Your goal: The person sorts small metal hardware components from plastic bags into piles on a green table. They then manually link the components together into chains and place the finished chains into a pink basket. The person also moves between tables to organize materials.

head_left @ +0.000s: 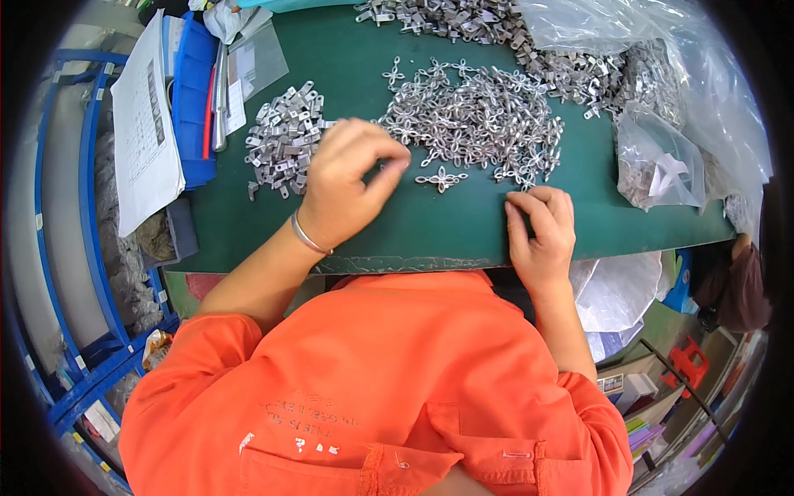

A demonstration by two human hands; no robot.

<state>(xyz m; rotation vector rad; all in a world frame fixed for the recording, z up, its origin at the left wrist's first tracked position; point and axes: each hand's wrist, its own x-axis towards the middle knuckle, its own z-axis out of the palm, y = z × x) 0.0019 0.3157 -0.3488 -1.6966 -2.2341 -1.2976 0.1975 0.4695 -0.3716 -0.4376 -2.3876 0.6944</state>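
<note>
My left hand (pixel 347 182), a thin bangle on its wrist, hovers over the green table mat (pixel 430 227) with thumb and fingertips pinched together; I see nothing between them. It sits between a heap of small silver bracket pieces (pixel 285 136) and a heap of silver flower-shaped links (pixel 480 116). One flower-shaped link (pixel 441 178) lies alone just right of the pinched fingers. My right hand (pixel 542 227) rests near the mat's front edge with its fingers curled down; nothing shows in it.
More silver parts (pixel 496 33) stretch along the far edge. Clear plastic bags (pixel 662 165) lie at the right. A blue bin (pixel 194 107) and printed papers (pixel 145 132) sit at the left, above a blue rack (pixel 74 248).
</note>
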